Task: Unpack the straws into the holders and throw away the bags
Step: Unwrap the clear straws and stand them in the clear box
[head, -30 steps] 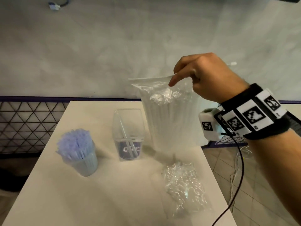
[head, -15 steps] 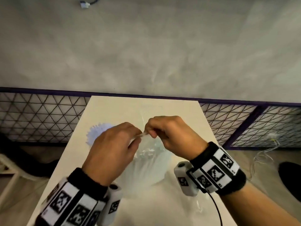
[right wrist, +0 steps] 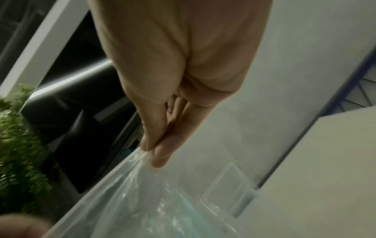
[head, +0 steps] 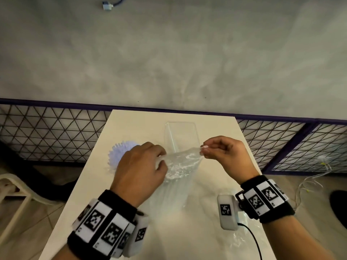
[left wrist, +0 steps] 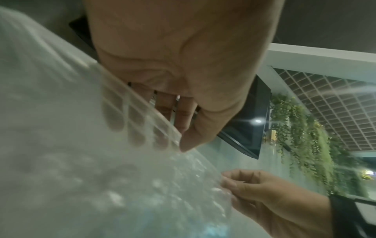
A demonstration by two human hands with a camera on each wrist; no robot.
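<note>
A clear plastic bag of white straws (head: pixel 174 181) stands upright on the white table (head: pixel 131 124). My left hand (head: pixel 159 162) pinches the left side of the bag's top edge; my right hand (head: pixel 203 150) pinches the right side, and the mouth is stretched between them. The bag (left wrist: pixel 101 161) fills the left wrist view, with my left hand (left wrist: pixel 181 145) on its edge. In the right wrist view my right hand (right wrist: pixel 152 149) pinches the bag (right wrist: pixel 142 193). Behind the bag stands a clear square holder (head: pixel 181 134). A holder of pale blue straws (head: pixel 120 152) is at the left, partly hidden by my left hand.
A crumpled empty clear bag (head: pixel 242 237) lies on the table near my right wrist. A wire mesh fence (head: pixel 47 134) runs behind the table under a grey wall. A white chair (head: pixel 15 194) stands on the floor at left. Cables (head: pixel 309 184) lie on the floor at right.
My right hand lowered the bag from mid-air onto the table. My left hand came in and took its top edge, and both hands have now moved apart, stretching the mouth.
</note>
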